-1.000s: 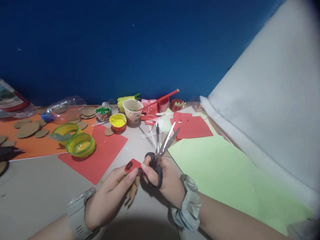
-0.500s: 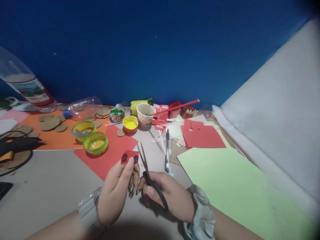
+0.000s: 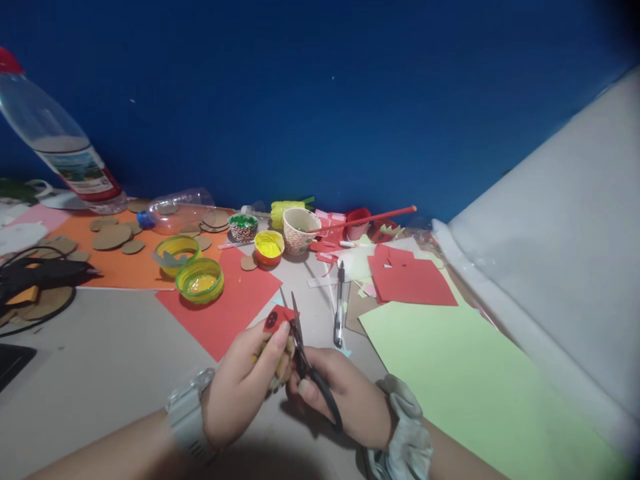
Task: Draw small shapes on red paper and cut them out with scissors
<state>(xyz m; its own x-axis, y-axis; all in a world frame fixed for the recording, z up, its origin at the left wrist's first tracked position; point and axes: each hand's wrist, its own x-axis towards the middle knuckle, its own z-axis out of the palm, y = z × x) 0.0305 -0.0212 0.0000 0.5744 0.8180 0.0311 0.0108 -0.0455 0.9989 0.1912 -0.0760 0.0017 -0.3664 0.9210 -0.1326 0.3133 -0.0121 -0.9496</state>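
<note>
My left hand point(image 3: 253, 383) pinches a small red paper piece point(image 3: 277, 315) with black oval drawings on it, thumb on top. The fingertips behind it look stained yellowish. In my right hand point(image 3: 337, 393) is a pair of scissors point(image 3: 300, 347) with dark handles, the blades pointing away from me. Both blades stand a little apart at the right edge of the red piece, with paper between them. A clear pen point(image 3: 339, 310) lies on the table just beyond my right hand.
Green paper point(image 3: 450, 373) and cut red sheets point(image 3: 413, 277) lie right. Behind stand a paper cup point(image 3: 299, 240) with a red stick, a yellow paint cup point(image 3: 269, 248) and green-yellow rings point(image 3: 200, 280). Cardboard discs point(image 3: 112, 237), a glue gun point(image 3: 45, 273) and a tall bottle point(image 3: 80, 167) are left.
My left hand has moved right with the red paper piece, and the scissor blades now straddle its right edge. The view has shifted slightly, so the table items appear further right.
</note>
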